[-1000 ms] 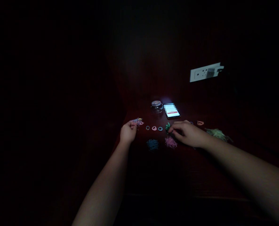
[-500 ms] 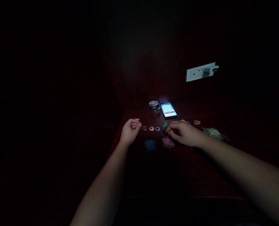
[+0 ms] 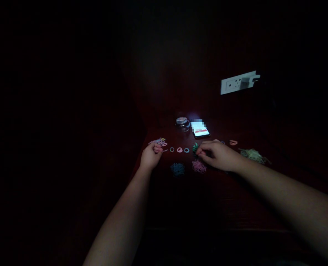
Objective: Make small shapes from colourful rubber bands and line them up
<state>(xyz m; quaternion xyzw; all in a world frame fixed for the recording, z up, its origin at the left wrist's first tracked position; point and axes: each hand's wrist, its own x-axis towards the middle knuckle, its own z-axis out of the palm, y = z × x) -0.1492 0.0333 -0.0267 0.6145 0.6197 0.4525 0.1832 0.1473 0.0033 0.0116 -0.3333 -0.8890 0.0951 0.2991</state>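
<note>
Small coloured rubber bands lie sorted on a dark red-brown table [image 3: 186,199]. My left hand [image 3: 150,156] is curled shut, its fingertips pinching at a mixed pile of bands [image 3: 159,142]. My right hand [image 3: 218,155] is closed in a pinch beside a green band [image 3: 195,147], just above the pink pile [image 3: 198,166]. A blue pile [image 3: 177,169] lies to the left of the pink one. Three single rings [image 3: 179,150] sit in a row between my hands. What each pinch holds is too small and dark to name.
A lit phone [image 3: 200,130] and a small glass jar [image 3: 182,124] stand at the back of the table. A yellow-green pile [image 3: 252,155] and a pink ring [image 3: 232,142] lie to the right. A white wall socket with a plug [image 3: 237,82] is mounted behind. Everything else is in darkness.
Both hands stay nearly in place. The left hand shifted slightly between the mixed pile and the row of rings; the right hand's pinch stays at the green band.
</note>
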